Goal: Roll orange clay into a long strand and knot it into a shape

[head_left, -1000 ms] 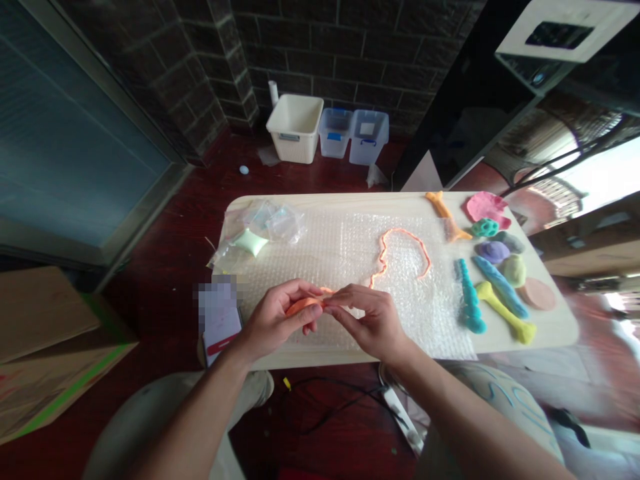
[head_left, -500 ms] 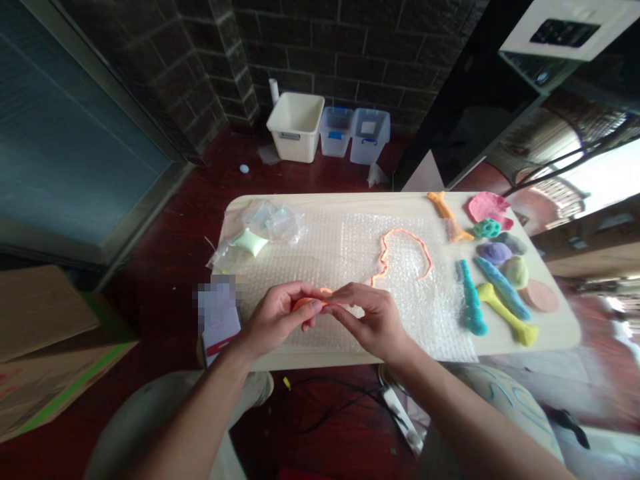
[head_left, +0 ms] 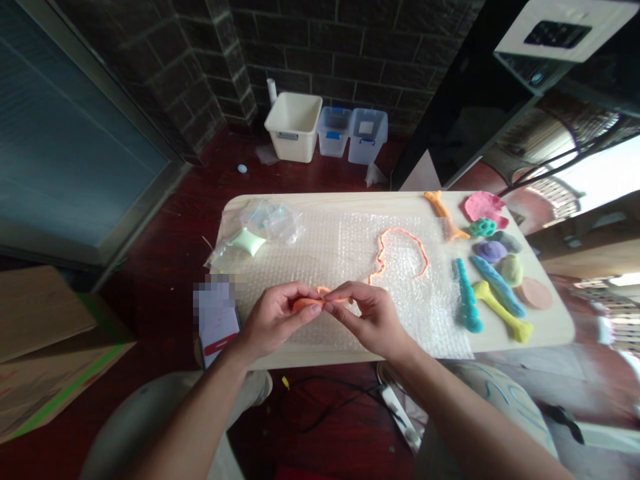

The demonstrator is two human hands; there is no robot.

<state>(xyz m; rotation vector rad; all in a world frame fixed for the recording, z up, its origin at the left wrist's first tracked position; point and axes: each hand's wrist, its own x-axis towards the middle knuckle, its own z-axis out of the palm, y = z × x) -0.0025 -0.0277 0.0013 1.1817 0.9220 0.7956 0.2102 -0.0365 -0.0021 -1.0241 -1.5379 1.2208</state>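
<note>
My left hand (head_left: 274, 318) is closed around a lump of orange clay (head_left: 305, 304) just above the near edge of the table (head_left: 550, 327). Pinching the same lump from the right, my right hand (head_left: 371, 318) has its fingertips pressed against those of the left. A thin orange clay strand (head_left: 400, 250) runs from between my hands away over the bubble wrap (head_left: 340, 257) and curls back in a loop.
Several coloured clay shapes lie at the table's right: teal roll (head_left: 468, 305), yellow bone (head_left: 500, 310), blue roll (head_left: 496, 285), purple lump (head_left: 490, 251), pink piece (head_left: 483, 205), orange stick (head_left: 443, 213). Plastic bags (head_left: 265, 223) and a phone (head_left: 217, 319) sit left. Bins (head_left: 294, 127) stand on the floor.
Both hands stay together on the orange lump, with the fingers working it slightly. The view has shifted a little to the left.
</note>
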